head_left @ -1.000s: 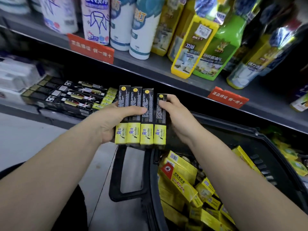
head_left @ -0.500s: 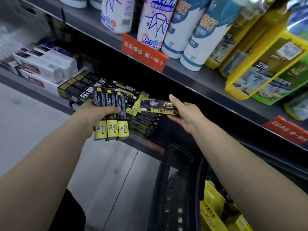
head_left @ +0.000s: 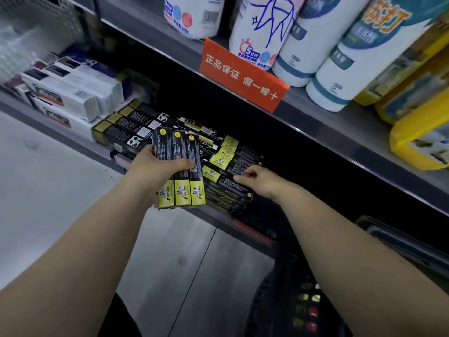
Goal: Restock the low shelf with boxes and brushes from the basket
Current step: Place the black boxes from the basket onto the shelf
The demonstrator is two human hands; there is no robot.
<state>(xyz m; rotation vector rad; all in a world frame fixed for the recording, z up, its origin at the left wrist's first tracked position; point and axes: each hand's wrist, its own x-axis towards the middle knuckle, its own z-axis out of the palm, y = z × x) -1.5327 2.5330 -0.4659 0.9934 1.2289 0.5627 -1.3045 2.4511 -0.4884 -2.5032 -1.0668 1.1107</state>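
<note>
My left hand [head_left: 150, 171] grips three long black boxes with yellow ends [head_left: 179, 152], held side by side and upright in front of the low shelf [head_left: 226, 220]. My right hand [head_left: 262, 181] rests with its fingers on the top box of a stack of the same black and yellow boxes [head_left: 230, 193] lying flat on that shelf. The dark basket [head_left: 286, 288] stands on the floor at the lower right, under my right forearm. Only a few small coloured items show through its mesh.
More black boxes [head_left: 131, 127] and white boxes [head_left: 73, 91] fill the low shelf to the left. Above it, the upper shelf carries white bottles [head_left: 315, 57], yellow packs [head_left: 418, 132] and an orange tag [head_left: 243, 76]. Grey floor lies at the left.
My right hand took one box from the bundle, carried it to the shelf and laid it on the stack. My left hand moved with the other three boxes toward the shelf.
</note>
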